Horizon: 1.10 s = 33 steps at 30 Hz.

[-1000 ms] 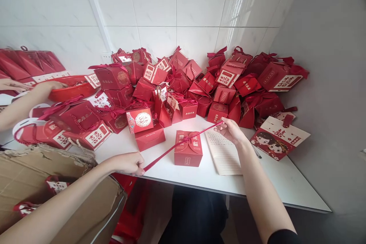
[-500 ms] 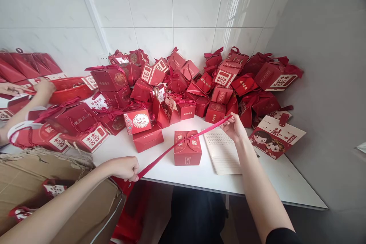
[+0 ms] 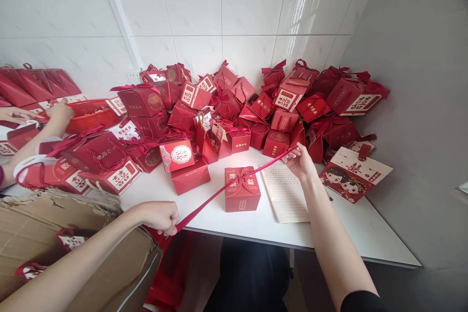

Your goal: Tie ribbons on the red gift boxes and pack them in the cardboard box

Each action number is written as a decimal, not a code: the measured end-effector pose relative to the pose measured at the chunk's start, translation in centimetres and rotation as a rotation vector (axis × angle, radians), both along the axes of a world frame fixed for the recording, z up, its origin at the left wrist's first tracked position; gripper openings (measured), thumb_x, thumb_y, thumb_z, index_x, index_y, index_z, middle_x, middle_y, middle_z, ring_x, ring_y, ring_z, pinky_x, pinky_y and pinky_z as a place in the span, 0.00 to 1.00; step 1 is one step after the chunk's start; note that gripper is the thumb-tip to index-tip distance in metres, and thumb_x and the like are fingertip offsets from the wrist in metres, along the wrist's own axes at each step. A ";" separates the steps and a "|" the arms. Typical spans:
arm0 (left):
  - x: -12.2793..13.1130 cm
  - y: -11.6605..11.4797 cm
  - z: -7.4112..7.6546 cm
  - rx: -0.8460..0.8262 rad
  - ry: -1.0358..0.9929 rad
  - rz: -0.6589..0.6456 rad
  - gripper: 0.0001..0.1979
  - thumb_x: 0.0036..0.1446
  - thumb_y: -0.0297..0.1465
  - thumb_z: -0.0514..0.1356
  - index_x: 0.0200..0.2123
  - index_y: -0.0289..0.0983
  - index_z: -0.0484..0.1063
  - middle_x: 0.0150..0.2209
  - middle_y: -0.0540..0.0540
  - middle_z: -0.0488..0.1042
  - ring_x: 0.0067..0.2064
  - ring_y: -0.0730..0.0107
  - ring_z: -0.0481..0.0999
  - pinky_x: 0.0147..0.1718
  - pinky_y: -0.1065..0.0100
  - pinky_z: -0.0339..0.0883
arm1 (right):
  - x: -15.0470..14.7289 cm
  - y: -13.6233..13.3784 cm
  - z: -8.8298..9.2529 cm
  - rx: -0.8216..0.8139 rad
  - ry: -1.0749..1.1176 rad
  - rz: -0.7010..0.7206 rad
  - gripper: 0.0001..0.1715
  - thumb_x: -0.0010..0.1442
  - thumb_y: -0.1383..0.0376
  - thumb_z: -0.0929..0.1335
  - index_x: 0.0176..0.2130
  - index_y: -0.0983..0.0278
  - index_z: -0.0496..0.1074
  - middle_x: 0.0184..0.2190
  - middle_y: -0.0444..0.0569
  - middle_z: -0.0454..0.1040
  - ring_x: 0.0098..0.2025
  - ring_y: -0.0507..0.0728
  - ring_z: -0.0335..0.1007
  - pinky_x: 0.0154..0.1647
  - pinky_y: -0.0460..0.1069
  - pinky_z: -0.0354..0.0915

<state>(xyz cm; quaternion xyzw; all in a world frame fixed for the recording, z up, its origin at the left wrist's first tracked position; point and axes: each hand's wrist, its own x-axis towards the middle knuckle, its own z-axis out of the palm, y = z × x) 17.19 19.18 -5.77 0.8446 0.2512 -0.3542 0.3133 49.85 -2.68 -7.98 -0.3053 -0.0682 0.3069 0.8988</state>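
Observation:
A small red gift box (image 3: pixel 242 197) with gold lettering stands on the white table (image 3: pixel 215 226) right in front of me. A dark red ribbon (image 3: pixel 204 207) runs through the top of this box and is pulled taut to both sides. My left hand (image 3: pixel 163 217) is closed on the ribbon's left end, just off the table's front edge. At the other end, to the right and higher up, my right hand (image 3: pixel 300 161) pinches the ribbon above a lined notebook (image 3: pixel 288 204).
Red gift boxes (image 3: pixel 261 107) are piled along the tiled wall. Two stacked boxes (image 3: pixel 190 178) stand left of mine. A carton (image 3: pixel 109 248) is at the lower left, a printed bag (image 3: pixel 353 175) at the right. Another person's hands (image 3: pixel 60 114) are beside a red basin (image 3: pixel 93 112).
The gift box has turned and shifted slightly to the right under the ribbon. Both my hands stay in nearly the same places, still holding the ribbon's ends.

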 end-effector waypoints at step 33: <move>0.1 -0.5 -0.2 -0.185 0.040 -0.136 0.06 0.34 0.33 0.58 0.14 0.36 0.66 0.17 0.49 0.69 0.20 0.74 0.61 0.19 0.73 0.52 | 0.3 0.2 -0.4 -0.026 -0.050 -0.034 0.26 0.54 0.58 0.70 0.18 0.63 0.53 0.13 0.34 0.54 0.14 0.44 0.53 0.18 0.42 0.64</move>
